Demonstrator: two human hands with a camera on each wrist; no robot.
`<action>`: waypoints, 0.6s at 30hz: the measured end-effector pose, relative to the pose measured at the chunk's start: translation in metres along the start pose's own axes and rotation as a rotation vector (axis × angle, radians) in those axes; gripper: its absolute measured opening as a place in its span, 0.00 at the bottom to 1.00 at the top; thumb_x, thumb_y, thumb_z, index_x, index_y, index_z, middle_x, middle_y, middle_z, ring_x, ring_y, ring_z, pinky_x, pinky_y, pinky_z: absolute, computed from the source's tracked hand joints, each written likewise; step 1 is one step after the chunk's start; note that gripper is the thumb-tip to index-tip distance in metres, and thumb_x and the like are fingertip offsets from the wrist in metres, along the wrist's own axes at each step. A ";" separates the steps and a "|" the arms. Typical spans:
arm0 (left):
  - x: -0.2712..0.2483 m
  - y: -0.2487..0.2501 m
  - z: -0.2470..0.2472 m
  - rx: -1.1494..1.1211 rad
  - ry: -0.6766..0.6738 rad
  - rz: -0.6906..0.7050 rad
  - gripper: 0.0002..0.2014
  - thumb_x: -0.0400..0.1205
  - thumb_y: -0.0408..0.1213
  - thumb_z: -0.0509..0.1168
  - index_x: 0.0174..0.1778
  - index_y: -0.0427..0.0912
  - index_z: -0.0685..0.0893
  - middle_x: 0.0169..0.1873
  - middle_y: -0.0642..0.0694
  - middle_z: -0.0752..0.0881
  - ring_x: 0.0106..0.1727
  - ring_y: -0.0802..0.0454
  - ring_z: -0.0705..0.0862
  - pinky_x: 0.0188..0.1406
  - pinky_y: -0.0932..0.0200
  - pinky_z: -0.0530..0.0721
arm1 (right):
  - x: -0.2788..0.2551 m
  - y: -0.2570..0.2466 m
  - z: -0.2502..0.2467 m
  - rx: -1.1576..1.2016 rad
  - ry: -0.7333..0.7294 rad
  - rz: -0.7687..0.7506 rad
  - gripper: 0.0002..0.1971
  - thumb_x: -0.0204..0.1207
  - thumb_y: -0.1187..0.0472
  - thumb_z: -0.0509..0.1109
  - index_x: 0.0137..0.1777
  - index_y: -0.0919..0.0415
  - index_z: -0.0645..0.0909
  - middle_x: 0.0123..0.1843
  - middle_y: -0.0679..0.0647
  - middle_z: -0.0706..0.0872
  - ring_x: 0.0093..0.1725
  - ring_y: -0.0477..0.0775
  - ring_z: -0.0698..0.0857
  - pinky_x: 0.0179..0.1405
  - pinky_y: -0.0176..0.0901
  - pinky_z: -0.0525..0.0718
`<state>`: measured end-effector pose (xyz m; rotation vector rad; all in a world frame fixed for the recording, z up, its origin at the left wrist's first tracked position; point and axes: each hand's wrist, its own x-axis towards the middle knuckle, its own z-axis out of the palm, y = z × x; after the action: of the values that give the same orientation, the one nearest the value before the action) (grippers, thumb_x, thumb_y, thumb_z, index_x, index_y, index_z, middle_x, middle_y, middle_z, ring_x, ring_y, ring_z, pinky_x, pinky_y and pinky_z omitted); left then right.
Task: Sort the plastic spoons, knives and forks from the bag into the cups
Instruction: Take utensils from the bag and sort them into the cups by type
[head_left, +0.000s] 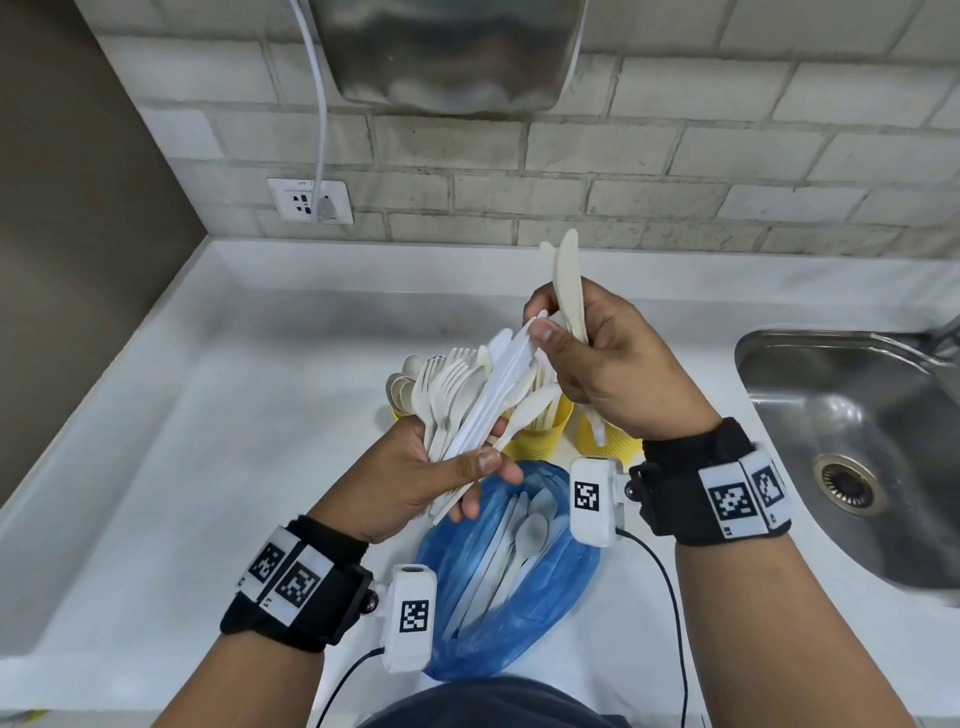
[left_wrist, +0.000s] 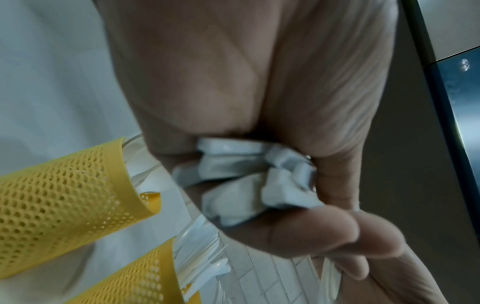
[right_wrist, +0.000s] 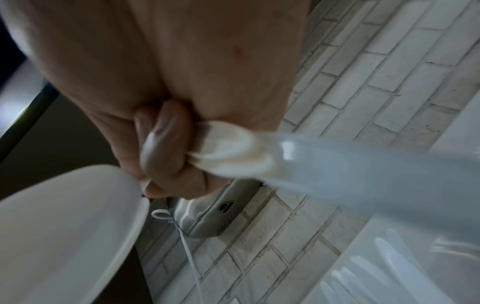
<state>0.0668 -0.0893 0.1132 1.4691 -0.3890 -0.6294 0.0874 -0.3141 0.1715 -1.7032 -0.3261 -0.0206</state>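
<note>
Landmark = blue bag (head_left: 511, 571), lying open on the white counter (head_left: 208, 467) right in front of the person, white cutlery still inside it. Far left of the bag and up on the brick wall: a socket (head_left: 310, 200) with a white cable plugged in. Just above-left of the bag, left hand (head_left: 415, 478) has fingers and thumb curled around a mixed bundle of forks, spoons and knives (head_left: 467, 400), heads fanning up and away; left wrist view shows the handle ends (left_wrist: 249, 179) bunched in the palm. Behind the bag, partly hidden by the bundle and both hands: yellow mesh cups (head_left: 545, 431), already with cutlery standing in them. Above-right of the bag, right hand (head_left: 613, 364) grips cream knives (head_left: 566, 280) upright in the fist while its thumb and fingertips pinch the tip of a white knife (head_left: 511, 358) in the bundle. Far right of the bag: steel sink (head_left: 857, 441) set into the counter.
</note>
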 end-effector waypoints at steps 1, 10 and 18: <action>0.000 0.000 0.000 -0.003 -0.002 0.000 0.13 0.84 0.39 0.68 0.63 0.39 0.83 0.52 0.35 0.93 0.29 0.48 0.83 0.31 0.55 0.83 | 0.000 0.000 -0.001 0.047 0.016 0.010 0.02 0.90 0.67 0.62 0.55 0.65 0.76 0.27 0.42 0.72 0.21 0.47 0.61 0.20 0.38 0.61; -0.002 0.003 0.003 0.003 -0.005 -0.009 0.13 0.84 0.38 0.67 0.63 0.40 0.84 0.52 0.37 0.94 0.28 0.51 0.85 0.27 0.60 0.83 | 0.000 0.003 0.000 0.208 0.043 0.040 0.02 0.88 0.67 0.66 0.53 0.62 0.79 0.27 0.52 0.64 0.23 0.50 0.56 0.21 0.39 0.56; -0.003 0.002 0.006 -0.015 0.006 -0.010 0.12 0.84 0.38 0.68 0.63 0.41 0.85 0.52 0.36 0.94 0.28 0.49 0.85 0.27 0.58 0.82 | -0.002 0.004 -0.003 0.200 0.021 0.076 0.15 0.85 0.64 0.69 0.52 0.81 0.75 0.26 0.52 0.65 0.23 0.50 0.59 0.21 0.38 0.58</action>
<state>0.0606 -0.0921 0.1159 1.4592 -0.3719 -0.6344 0.0868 -0.3175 0.1677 -1.5148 -0.2387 0.0484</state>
